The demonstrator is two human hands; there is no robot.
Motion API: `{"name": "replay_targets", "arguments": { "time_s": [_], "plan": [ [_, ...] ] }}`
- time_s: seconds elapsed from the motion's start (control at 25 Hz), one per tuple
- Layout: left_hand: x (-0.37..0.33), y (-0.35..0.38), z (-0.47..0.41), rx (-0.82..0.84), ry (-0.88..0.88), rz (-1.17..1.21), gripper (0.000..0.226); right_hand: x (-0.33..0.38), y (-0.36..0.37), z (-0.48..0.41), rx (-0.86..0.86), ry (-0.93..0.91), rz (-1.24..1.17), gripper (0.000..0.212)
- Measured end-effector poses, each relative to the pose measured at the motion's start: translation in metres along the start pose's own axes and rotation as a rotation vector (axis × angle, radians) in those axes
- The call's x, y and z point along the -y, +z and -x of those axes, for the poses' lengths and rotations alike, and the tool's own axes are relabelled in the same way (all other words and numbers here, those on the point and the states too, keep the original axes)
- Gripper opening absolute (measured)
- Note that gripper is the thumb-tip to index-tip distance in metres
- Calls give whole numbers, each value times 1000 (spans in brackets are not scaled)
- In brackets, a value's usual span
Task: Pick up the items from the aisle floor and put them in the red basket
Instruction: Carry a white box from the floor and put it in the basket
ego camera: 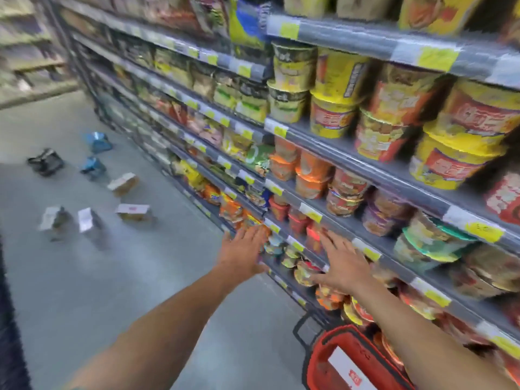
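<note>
Several items lie scattered on the grey aisle floor at the left: two blue bags (pixel 97 142) (pixel 92 167), a dark pack (pixel 46 161), two tan boxes (pixel 123 184) (pixel 132 211) and two grey-white packs (pixel 53 219) (pixel 89 220). The red basket (pixel 349 361) stands at the bottom right beside the shelves, partly behind my right arm. My left hand (pixel 244 253) and my right hand (pixel 342 266) are stretched forward in front of the lower shelves, fingers spread, holding nothing. Both hands are far from the floor items.
Tall shelving (pixel 365 147) full of instant noodle cups and packets runs along the right side of the aisle. More shelves (pixel 31 60) stand at the far left. A dark edge (pixel 8 319) borders the bottom left.
</note>
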State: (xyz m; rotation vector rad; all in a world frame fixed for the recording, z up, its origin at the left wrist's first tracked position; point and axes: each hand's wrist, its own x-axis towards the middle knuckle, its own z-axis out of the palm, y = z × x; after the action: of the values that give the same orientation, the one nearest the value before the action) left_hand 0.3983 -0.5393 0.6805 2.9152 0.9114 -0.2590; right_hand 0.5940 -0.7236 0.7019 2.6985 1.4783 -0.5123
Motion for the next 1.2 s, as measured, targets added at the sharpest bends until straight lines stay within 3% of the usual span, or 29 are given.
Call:
{"name": "replay_targets", "arguments": {
  "time_s": [0.24,0.52,0.8,1.2],
  "plan": [
    [218,17,122,-18,-432,31,103,235,18,-86,15,-425,109,129],
    [379,29,234,-55,-701,58,102,442,35,-110,20,-615,173,123],
    [476,40,244,-42,-791,95,101,552,39,-162,55,-686,188,120],
    [618,25,127,-13,-827,136,101,662,30,-327,103,-752,203,119]
  ]
}}
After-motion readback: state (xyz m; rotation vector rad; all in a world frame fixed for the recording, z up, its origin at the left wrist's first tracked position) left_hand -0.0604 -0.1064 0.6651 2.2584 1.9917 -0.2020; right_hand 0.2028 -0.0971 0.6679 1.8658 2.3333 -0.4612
